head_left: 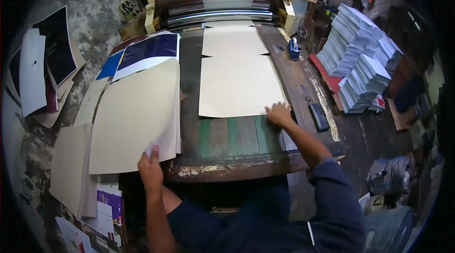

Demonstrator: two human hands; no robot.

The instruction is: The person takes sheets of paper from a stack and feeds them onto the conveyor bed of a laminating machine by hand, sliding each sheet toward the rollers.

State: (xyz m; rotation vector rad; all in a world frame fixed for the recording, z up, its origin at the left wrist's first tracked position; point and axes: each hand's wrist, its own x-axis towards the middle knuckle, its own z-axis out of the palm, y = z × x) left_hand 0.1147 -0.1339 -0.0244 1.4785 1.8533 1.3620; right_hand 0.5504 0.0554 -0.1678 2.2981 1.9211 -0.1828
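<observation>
My left hand (151, 170) pinches the near corner of a large cream paper sheet (132, 115), thumb in front and fingers behind. That sheet lies on top of a stack at the left of the bench, its right edge curling up. Another cream sheet (237, 85) lies flat on the machine's feed table (220, 139), in line with further sheets that run toward the rollers (220, 13). My right hand (279, 113) rests on the near right corner of this flat sheet, fingers stretched out.
Dark blue printed sheets (149, 54) lie beyond the left stack. More cream sheets (71, 167) lean at the lower left. Tall stacks of white paper (348, 40) stand at the right. A dark blue case (319, 116) and a small blue object (294, 49) sit on the right ledge.
</observation>
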